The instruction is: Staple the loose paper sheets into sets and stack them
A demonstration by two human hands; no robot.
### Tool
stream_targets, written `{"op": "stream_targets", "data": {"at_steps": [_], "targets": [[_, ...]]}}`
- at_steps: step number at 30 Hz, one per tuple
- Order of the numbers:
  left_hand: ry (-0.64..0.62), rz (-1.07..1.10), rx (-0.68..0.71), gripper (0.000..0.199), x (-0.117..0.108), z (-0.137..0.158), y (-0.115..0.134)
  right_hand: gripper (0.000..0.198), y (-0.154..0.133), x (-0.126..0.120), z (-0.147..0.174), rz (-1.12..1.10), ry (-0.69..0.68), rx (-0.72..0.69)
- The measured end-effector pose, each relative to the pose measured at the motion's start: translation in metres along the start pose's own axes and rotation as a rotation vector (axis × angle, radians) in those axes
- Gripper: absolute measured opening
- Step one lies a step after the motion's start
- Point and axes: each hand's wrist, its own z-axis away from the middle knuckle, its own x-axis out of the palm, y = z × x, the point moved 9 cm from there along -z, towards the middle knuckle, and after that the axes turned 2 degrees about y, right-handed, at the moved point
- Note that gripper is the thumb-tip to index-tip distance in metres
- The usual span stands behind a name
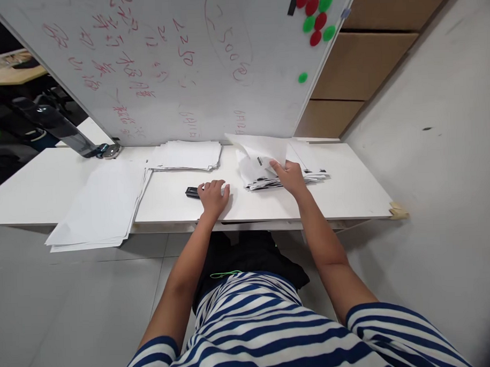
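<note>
My right hand (292, 176) pinches white paper sheets (263, 149) between thumb and fingers. Their far left edge is lifted and curls above a pile of printed papers (265, 184) on the white desk. Dark print shows near my thumb. My left hand (214, 198) rests palm down with its fingers apart, at the right end of a black stapler (192, 192). Part of the stapler is hidden under that hand, and I see no firm grip on it.
A neat paper stack (188, 155) lies at the desk's back. Another large stack (101, 202) overhangs the front left edge. A whiteboard (265, 70) with red writing and round magnets rises behind the desk. A clear bottle-like object (66, 128) leans at the left, and cardboard boxes (345, 67) stand behind.
</note>
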Motion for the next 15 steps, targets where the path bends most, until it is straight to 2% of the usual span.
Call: {"op": "stream_targets", "data": {"at_steps": [4,7,10,15], "targets": [[0.038,0.547,-0.122,0.056,-0.049,-0.015,0.012,0.052,-0.061,-0.022,0.023,-0.144,-0.034,-0.117],[0.049,0.828,-0.145,0.054,-0.086,-0.020,0.025,0.056,-0.088,-0.036,0.031,-0.214,0.028,-0.172],[0.093,0.933,-0.213,0.036,-0.107,-0.013,0.026,0.061,-0.094,-0.040,0.032,-0.232,0.103,-0.193],[0.239,0.939,-0.287,0.030,-0.116,0.005,0.013,0.052,-0.077,-0.023,0.040,-0.323,0.121,-0.142]]}}
